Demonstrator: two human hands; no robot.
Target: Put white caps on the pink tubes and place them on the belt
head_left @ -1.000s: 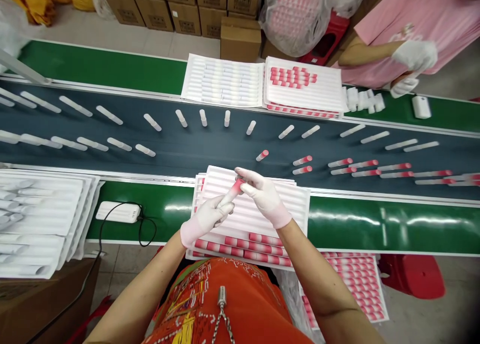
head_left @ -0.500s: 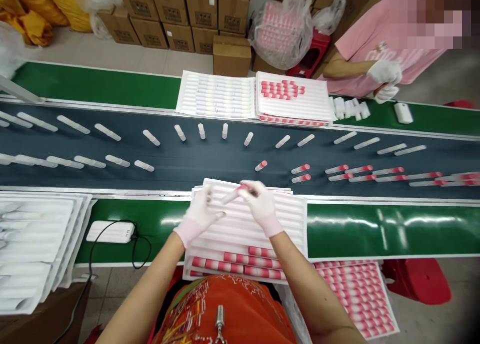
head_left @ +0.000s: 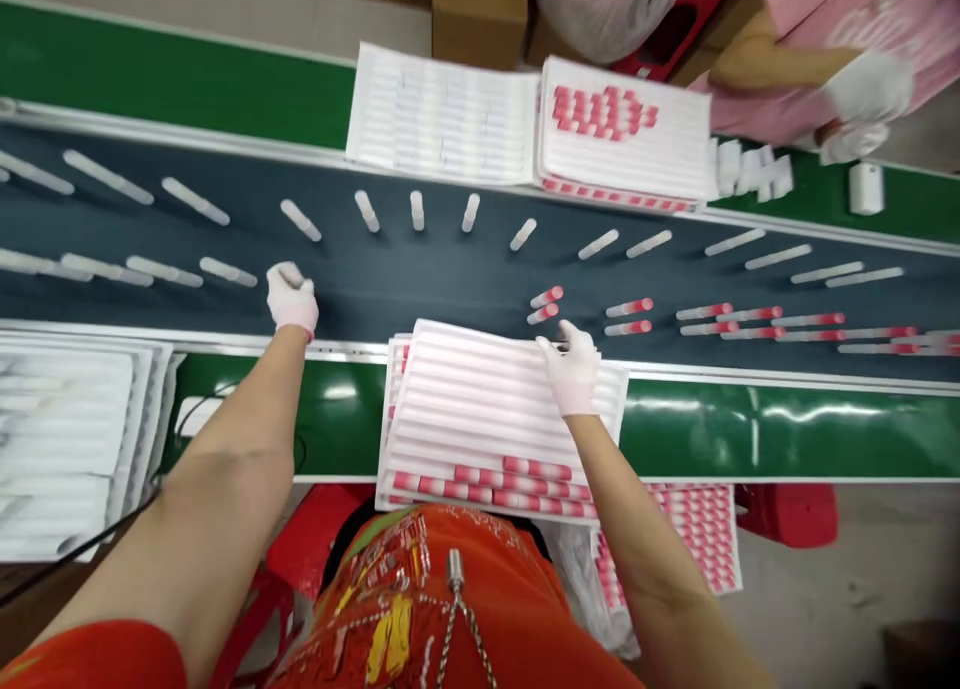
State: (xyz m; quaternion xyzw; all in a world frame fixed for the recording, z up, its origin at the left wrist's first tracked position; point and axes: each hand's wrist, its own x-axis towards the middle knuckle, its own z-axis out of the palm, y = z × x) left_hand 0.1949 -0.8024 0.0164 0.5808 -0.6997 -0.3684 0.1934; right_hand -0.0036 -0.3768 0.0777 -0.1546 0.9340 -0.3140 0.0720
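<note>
My left hand (head_left: pixel 292 299), in a white glove, reaches out onto the dark conveyor belt (head_left: pixel 420 279). Its fingers are curled down at the end of the near row of white tubes (head_left: pixel 225 271); what they hold is hidden. My right hand (head_left: pixel 574 369) hovers with fingers spread over the far right corner of the white ribbed tray (head_left: pixel 480 399) and holds nothing. Just beyond its fingertips two pink-capped tubes (head_left: pixel 544 306) lie on the belt. The tray's near rows hold pink-capped tubes (head_left: pixel 517 481).
More white tubes (head_left: pixel 417 210) and pink-capped tubes (head_left: pixel 720 319) lie along the belt. Across it stand two white trays (head_left: pixel 442 119), one with pink tubes (head_left: pixel 622 119), beside a person's gloved hands (head_left: pixel 862 94). Stacked white trays (head_left: pixel 67 439) sit left; a full tray (head_left: pixel 697 539) lies below right.
Both hands held one pink-capped tube over the tray. Now that tube lies on the belt, my right hand has let go, and my left hand has swung left onto the belt.
</note>
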